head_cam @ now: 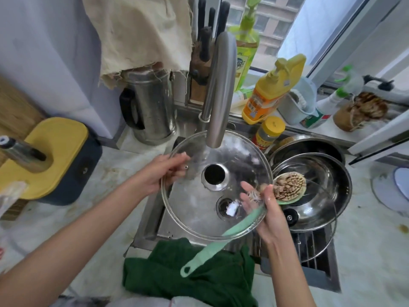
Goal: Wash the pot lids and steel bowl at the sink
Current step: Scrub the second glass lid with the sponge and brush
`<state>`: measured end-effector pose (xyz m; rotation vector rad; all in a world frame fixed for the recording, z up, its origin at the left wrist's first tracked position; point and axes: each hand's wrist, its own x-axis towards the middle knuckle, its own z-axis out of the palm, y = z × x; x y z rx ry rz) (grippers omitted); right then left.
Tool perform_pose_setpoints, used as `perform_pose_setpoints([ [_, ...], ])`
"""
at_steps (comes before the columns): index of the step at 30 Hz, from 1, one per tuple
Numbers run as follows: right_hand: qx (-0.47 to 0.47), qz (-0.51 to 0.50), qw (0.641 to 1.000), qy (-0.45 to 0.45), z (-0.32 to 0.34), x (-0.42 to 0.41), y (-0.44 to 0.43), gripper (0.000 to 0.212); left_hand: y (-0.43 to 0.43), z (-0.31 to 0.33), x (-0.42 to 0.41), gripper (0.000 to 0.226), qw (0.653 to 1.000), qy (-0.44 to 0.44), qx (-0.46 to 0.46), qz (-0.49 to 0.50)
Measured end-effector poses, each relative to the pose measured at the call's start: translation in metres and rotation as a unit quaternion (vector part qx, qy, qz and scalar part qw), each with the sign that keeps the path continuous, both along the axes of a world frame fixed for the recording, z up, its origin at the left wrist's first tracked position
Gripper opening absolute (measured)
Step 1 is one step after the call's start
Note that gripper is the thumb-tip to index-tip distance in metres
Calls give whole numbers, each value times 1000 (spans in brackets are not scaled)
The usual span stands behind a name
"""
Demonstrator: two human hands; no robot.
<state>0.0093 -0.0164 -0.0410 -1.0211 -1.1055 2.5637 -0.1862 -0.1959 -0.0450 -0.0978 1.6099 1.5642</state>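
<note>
Overhead, a pale marbled countertop (106, 196) is running beneath a window (276, 23), with a stainless-steel sink (152, 213) sunk into its middle. A steel kettle (150, 107) and a yellow pump bottle (265, 94) are standing along the countertop's far edge, and a dark green towel (190, 278) is lying over the sink's near edge. At the sink's right side a round steel bowl (327, 196) is sitting with a black-knobbed glass lid (290, 217) leaning in it. A clear round glass lid (192, 196) is hovering above the drain under the curved steel faucet (219, 89). The left hand (163, 173) is gripping its far-left rim with curled fingers. The right hand (265, 209) is pinching its right rim, thumb above, fingers below, seemingly trapping a mint-green-handled bristle brush (212, 247) beneath the glass.
</note>
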Motion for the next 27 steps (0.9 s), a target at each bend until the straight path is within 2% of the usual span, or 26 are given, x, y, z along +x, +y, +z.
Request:
perform_pose_setpoints([
  [1,26,-7,1000,6,4,0,3,35,15,-10,-1,22,999,23,-22,34],
  [3,71,-16,997,0,7,-2,3,45,45,-30,-2,29,979,151,-132,38],
  [5,94,-45,994,-12,7,-7,1,43,66,-42,12,36,922,301,-244,-12],
  [6,95,-61,993,-16,10,-10,0,43,70,-47,27,39,898,360,-249,-35],
  [8,88,-88,992,-19,11,-14,4,51,67,-50,58,50,863,461,-187,-81],
  [10,72,-111,991,-18,11,-13,8,61,56,-53,66,52,863,478,-98,-131],
  [12,62,-117,991,-14,9,-11,9,63,57,-64,42,49,876,455,-69,-143],
  [14,63,-113,992,-14,9,-12,8,57,63,-70,16,45,908,386,-104,-121],
  [15,69,-113,991,-13,10,-14,7,50,67,-70,13,44,913,373,-126,-111],
  [17,80,-118,989,-26,10,-20,7,36,71,-67,34,47,904,385,-155,-102],
  [20,81,-128,988,-42,11,-32,5,34,57,-58,91,51,893,399,-173,-114],
  [22,76,-134,987,-51,8,-39,1,46,43,-49,118,55,871,445,-136,-157],
  [25,79,-110,988,-73,3,-49,-5,50,35,-44,124,56,777,567,-21,-273],
  [26,91,-90,988,-83,1,-52,-9,52,37,-46,116,55,767,574,-4,-286],
  [27,106,-68,988,-92,-1,-54,-13,54,43,-46,106,54,774,566,-11,-283],
])
